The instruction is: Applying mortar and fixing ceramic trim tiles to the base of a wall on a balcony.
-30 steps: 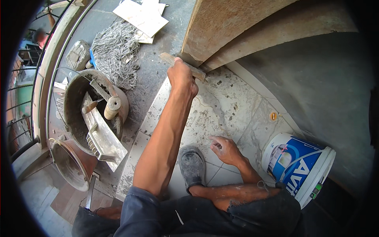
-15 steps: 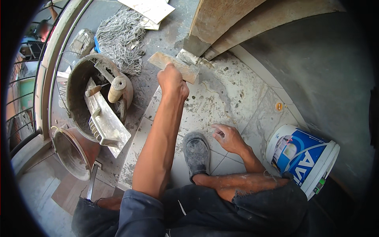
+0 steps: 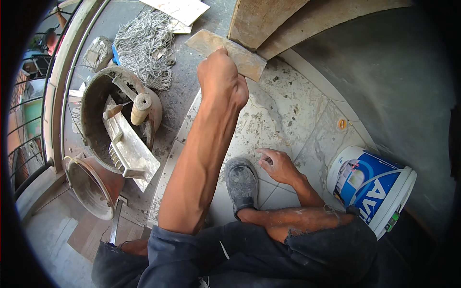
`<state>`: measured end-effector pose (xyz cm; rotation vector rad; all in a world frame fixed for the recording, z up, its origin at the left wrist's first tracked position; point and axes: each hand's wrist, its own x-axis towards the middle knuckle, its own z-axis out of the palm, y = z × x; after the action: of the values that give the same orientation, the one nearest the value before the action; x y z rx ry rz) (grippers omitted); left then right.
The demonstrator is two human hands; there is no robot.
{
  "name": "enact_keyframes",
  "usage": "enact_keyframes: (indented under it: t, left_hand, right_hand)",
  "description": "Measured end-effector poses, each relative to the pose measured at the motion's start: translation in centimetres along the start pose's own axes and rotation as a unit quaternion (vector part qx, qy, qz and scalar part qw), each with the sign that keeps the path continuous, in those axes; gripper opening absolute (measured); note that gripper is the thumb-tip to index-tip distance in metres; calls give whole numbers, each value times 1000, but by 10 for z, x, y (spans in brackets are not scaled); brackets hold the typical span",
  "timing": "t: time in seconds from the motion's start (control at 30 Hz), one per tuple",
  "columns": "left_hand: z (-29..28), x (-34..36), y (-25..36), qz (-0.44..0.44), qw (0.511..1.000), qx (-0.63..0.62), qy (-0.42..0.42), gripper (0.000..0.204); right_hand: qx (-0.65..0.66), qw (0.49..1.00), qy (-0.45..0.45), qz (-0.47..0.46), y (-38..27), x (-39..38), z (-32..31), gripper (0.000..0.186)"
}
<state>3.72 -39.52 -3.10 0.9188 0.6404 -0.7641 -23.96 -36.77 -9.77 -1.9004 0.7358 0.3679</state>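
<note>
My left hand [image 3: 220, 79] is closed in a fist around a flat rectangular trowel [image 3: 233, 50], its blade smeared with dried mortar. The fist hides the handle. The blade lies across the far end of the pale, spattered tile [image 3: 288, 108], against the foot of a wooden board [image 3: 261, 24]. Near the toe of my shoe [image 3: 241, 185], my right hand [image 3: 281, 165] hovers with nothing in it, fingers loosely bent and apart.
On the left stands a mortar-crusted bucket [image 3: 89, 113] with a long metal float [image 3: 139, 161] and a wooden handle [image 3: 140, 111] on it. A second bucket [image 3: 91, 185], a string mop [image 3: 146, 48] and a railing [image 3: 31, 115] are nearby. At right, a blue-and-white pail [image 3: 372, 185] is by the wall.
My left hand has pushed the trowel away from me and to the right, up to the board's foot. My right hand has hardly moved.
</note>
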Motion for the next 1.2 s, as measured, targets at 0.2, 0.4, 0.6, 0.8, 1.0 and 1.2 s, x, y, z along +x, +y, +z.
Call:
enact_keyframes:
  t: [0.2,0.4,0.6,0.8,1.0,1.2]
  left_hand:
    - [-43,38,-16,34,994,87,62,28]
    - [-11,37,-10,-20,999,38,21,19]
    - [-22,-11,-6,3,998,27,-56,21]
    - [-32,47,-7,24,995,87,37,31]
    - [-25,-13,3,4,999,4,-48,28]
    - [-58,76,-15,12,995,72,69,26]
  right_hand:
    - [11,1000,-7,6,-7,10,1,34]
    - [9,1000,8,-6,-3,9,4,36]
    - [0,1000,18,26,7,7,-10,37]
    - [6,1000,8,1,-5,13,4,38]
    - [-4,999,26,19,6,-1,-5,35]
    - [-17,1000,8,-11,-5,11,5,36]
